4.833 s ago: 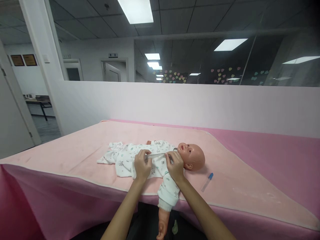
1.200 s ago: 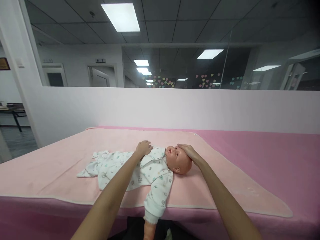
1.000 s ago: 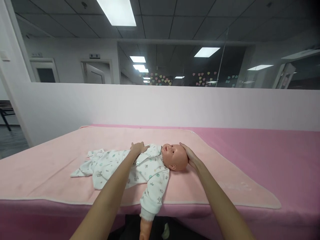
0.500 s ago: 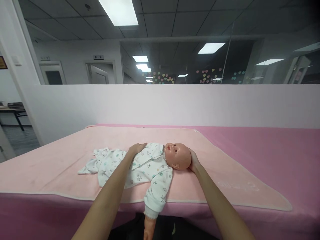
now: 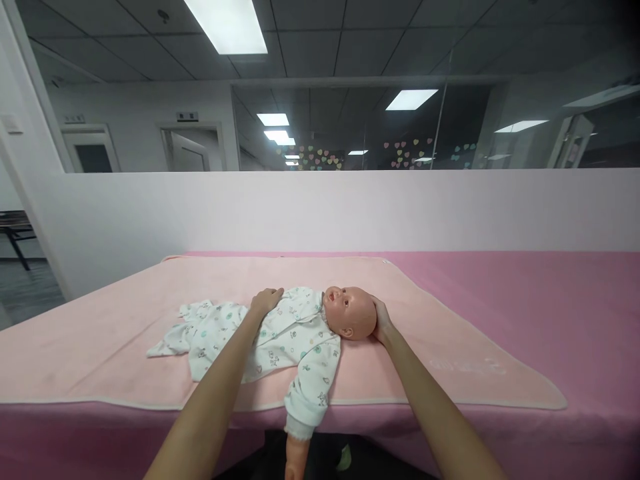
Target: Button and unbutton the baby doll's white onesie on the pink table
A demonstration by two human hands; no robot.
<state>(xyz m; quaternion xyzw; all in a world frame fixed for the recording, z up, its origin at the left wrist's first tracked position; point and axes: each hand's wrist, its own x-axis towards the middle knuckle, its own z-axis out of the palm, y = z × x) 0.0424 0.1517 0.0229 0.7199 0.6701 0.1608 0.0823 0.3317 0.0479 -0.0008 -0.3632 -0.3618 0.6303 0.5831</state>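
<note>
A baby doll (image 5: 350, 313) in white printed clothes (image 5: 295, 340) lies on its back on a peach blanket (image 5: 425, 373), its head to the right. My left hand (image 5: 267, 301) rests over the far side of the doll's torso, curled round it with most fingers hidden. Behind the crown of the head, my right hand (image 5: 382, 319) cups the doll, its fingers partly hidden underneath. One sleeved doll arm (image 5: 303, 407) hangs over the near edge of the table. The empty-looking trouser legs spread out to the left.
The blanket lies on a pink-covered table (image 5: 575, 320). Behind it stands a low white wall (image 5: 350, 210) with glass above. To the left, a doorway opening shows a dark-legged table (image 5: 17, 237). My dark clothing is below the near edge.
The view has shifted slightly, so the whole scene sits a little further left. Both hands keep their places on the doll, which lies as before.
</note>
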